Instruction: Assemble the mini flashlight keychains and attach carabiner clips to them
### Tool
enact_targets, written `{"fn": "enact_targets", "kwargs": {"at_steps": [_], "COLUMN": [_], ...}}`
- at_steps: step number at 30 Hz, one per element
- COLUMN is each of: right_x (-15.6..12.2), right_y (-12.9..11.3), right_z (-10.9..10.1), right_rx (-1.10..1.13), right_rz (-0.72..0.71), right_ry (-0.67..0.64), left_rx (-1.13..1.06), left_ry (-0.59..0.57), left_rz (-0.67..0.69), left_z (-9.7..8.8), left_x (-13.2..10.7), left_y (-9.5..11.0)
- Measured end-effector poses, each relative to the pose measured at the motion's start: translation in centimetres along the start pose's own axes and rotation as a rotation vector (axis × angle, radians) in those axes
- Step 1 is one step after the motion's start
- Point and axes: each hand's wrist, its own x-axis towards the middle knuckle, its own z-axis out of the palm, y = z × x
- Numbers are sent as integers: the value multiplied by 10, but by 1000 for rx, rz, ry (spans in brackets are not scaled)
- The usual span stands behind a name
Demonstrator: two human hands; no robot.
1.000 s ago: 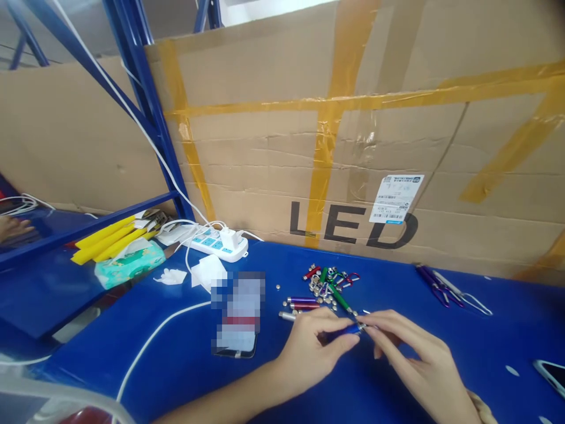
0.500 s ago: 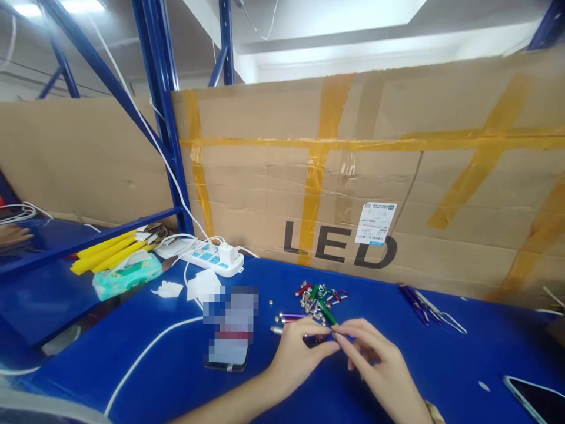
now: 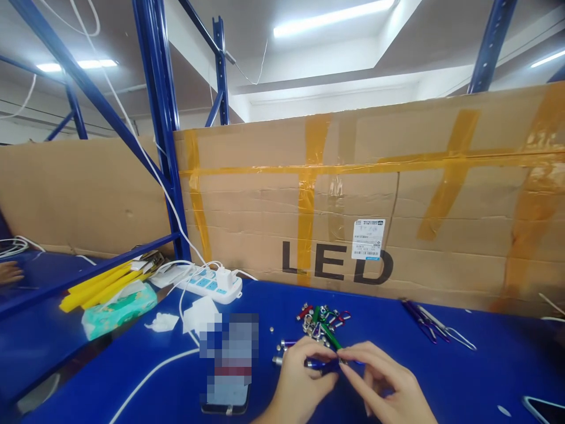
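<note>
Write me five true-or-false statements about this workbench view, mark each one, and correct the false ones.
1. The left hand grips a blue tube. True.
2. A white adapter is plugged into the power strip. True.
3. The right hand rests on the power strip. False: its thumb and index fingertips are at the blue tube's end.
4. The cardboard bears the black letters LED. True.
5. The teal tissue pack lies to the right of both hands. False: it lies to their left, beside the power strip.
</note>
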Motion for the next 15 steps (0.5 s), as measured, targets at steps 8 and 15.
{"fn": "enact_targets", "kwargs": {"at_steps": [8,15], "right_x": [1,4], "right_y": [2,-8], "right_z": [-17,-25], "right_rx": [-146,-144], "right_rz": [-177,-255], "right_ry": [-164,-87], "left_rx": [115,128], "left_ry": [-93,-390], "left_rz": [5,88], "left_z": [2,-3], "left_x": [-7,-13], "left_y": [4,18]}}
